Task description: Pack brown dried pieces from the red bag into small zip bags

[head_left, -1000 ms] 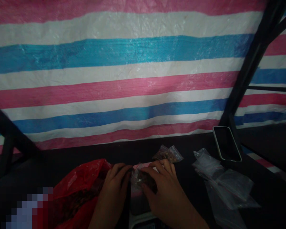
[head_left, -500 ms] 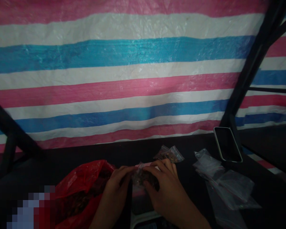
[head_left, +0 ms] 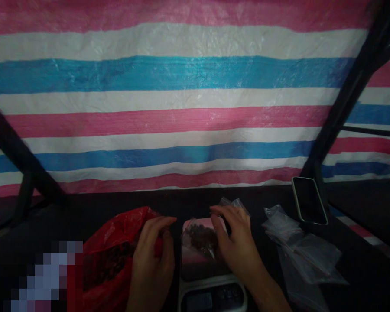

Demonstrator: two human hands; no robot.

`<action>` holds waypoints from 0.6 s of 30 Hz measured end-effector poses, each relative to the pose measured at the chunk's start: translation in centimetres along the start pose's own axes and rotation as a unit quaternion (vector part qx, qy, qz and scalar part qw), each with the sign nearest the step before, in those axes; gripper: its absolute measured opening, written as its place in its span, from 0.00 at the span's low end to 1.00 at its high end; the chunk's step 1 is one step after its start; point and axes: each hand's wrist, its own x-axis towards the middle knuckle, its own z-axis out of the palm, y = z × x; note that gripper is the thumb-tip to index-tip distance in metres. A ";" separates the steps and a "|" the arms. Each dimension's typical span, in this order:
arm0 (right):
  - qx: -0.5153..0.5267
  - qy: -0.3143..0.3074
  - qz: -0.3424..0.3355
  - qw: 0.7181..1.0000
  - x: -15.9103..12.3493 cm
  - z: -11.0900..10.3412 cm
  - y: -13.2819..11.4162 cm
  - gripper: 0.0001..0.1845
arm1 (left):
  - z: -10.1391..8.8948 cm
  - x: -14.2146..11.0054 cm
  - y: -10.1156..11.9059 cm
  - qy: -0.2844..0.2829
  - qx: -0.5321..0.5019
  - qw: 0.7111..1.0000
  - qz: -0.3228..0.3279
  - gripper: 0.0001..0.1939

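Short of the bench's far edge, my left hand and right hand, fingers half-open, empty, should clear scale and bag.

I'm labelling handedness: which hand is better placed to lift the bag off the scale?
Probably the right hand, over the scale beside the clear bag; the left hand is left of both.

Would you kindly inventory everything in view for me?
striped sheet: one, pink, white and blue, background
posts: two, black, either side
table: one, black, foreground
scale: one, pale, centre
filled bag: one, clear with dark contents, on scale
open bag: one, red, left, with brown pieces
small bags: count unclear, clear, beyond scale
flat bags: several, clear, right
phone: one, dark, right
pixelated patch: one, blue and red, lower left
left hand: one, bare, beside open bag
right hand: one, bare, beside filled bag
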 end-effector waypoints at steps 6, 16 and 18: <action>0.010 0.136 0.005 0.991 0.6 -1.6 1.2 0.19 | -1.9 -1.8 2.2 0.067 0.099 0.969 0.216 0.14; 0.023 0.169 0.016 0.985 0.6 -2.4 1.8 0.21 | -4.8 -7.0 1.8 0.074 0.167 0.942 0.282 0.20; 0.024 0.170 0.018 0.985 0.6 -2.4 1.7 0.21 | -5.4 -8.0 1.5 0.088 0.176 0.942 0.272 0.20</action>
